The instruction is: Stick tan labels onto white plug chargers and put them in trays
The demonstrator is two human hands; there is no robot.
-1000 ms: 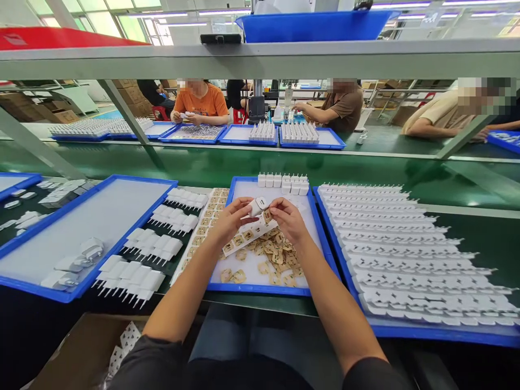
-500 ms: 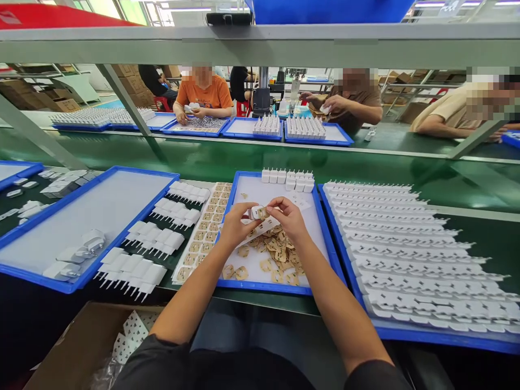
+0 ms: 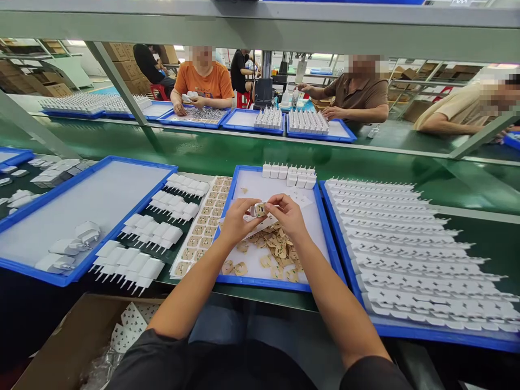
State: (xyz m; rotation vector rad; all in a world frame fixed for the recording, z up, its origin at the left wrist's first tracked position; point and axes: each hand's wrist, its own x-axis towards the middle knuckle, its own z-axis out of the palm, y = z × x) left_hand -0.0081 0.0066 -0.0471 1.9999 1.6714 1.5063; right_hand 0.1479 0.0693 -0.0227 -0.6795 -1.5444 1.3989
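Observation:
My left hand (image 3: 239, 221) grips a white plug charger (image 3: 252, 210) between thumb and fingers, above the blue-rimmed tray in front of me. The charger's end face, with dark port slots, is turned toward me. A tan sticker (image 3: 260, 209) lies over that face. My right hand (image 3: 286, 215) pinches at the sticker's right edge, thumb and forefinger close together. Under my hands are a white perforated sheet (image 3: 260, 226) and a loose heap of tan pieces (image 3: 280, 246). Several white chargers (image 3: 289, 174) stand at the tray's (image 3: 325, 227) far end.
Left of the tray lie sheets of tan stickers (image 3: 199, 235), rows of white chargers (image 3: 140, 230) and another blue tray (image 3: 117, 162). A tray at right holds many white chargers (image 3: 406, 249). A metal frame bar (image 3: 260, 30) crosses above. Co-workers sit opposite. Below left is a cardboard box (image 3: 69, 336).
The tan sticker, held at the charger's right side before, now lies against its end face. My view has tilted down slightly. Across the bench, a co-worker's hand has lowered toward a tray.

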